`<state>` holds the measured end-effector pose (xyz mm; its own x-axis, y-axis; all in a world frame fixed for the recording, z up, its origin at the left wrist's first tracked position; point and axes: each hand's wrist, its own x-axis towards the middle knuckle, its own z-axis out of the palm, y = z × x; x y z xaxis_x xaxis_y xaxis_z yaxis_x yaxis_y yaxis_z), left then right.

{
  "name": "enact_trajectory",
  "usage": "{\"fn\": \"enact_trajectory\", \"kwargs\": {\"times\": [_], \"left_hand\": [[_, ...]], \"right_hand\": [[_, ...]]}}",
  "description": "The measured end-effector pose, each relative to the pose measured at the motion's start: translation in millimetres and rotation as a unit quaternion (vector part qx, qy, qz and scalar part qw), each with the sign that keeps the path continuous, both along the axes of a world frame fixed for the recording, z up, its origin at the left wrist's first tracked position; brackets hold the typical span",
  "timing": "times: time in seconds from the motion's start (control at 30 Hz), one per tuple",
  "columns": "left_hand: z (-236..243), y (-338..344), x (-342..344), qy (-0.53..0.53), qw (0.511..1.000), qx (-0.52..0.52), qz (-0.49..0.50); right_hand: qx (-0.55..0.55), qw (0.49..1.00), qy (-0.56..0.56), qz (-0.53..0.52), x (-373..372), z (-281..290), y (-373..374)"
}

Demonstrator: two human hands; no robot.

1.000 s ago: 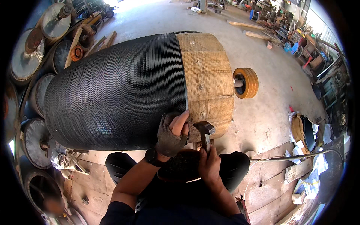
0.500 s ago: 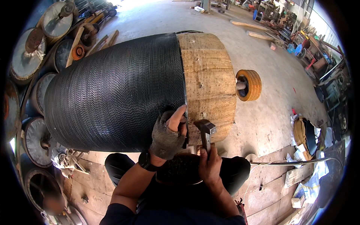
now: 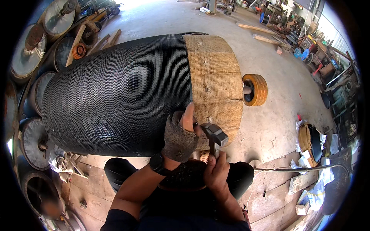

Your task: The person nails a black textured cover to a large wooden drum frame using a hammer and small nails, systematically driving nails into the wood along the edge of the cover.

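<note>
A large roller lies across in front of me, its left part closely wound with black toothed strip (image 3: 123, 88) and its right end a bare band of wooden slats (image 3: 214, 77). My left hand (image 3: 180, 136), in a grey fingerless glove, rests over the border between the two. Its thumb points up along the last turn of strip, while the other fingers are curled; what they hold, if anything, is hidden. My right hand (image 3: 216, 171) grips a hammer (image 3: 216, 134) near its head. That metal head is beside my left fingertips, in front of the wood.
An orange-yellow wheel (image 3: 255, 90) sits on the roller's right shaft end. Several metal-ended drums (image 3: 36, 138) are stacked along the left. Wooden planks (image 3: 266, 37), tools and scrap lie at the far right. A dark rod (image 3: 293, 168) and crumpled bags (image 3: 322, 188) are at the lower right.
My left hand has shifted right, partly onto the wooden band, its fingers now close to the hammer head. The hammer has moved slightly right and turned. The view has shifted a little.
</note>
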<state>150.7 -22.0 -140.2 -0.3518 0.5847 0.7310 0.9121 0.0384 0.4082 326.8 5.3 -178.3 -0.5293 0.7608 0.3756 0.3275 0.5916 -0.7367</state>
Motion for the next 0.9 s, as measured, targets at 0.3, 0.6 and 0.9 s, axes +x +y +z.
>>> {"fn": "enact_trajectory", "kwargs": {"times": [0.3,0.6,0.9], "left_hand": [[4.7,-0.5,6.2,-0.007,1.0,-0.003,0.005],[-41.4,-73.7,45.7,0.064,0.995,-0.02,-0.07],[-96.4,-114.8,76.5,0.008,0.954,-0.258,-0.153]], "right_hand": [[-0.011,1.0,-0.012,-0.018,0.6,12.2,-3.1],[0.025,0.999,0.017,-0.019,3.4,6.8,-0.6],[-0.067,0.979,0.192,0.015,8.8,6.8,-10.3]]}}
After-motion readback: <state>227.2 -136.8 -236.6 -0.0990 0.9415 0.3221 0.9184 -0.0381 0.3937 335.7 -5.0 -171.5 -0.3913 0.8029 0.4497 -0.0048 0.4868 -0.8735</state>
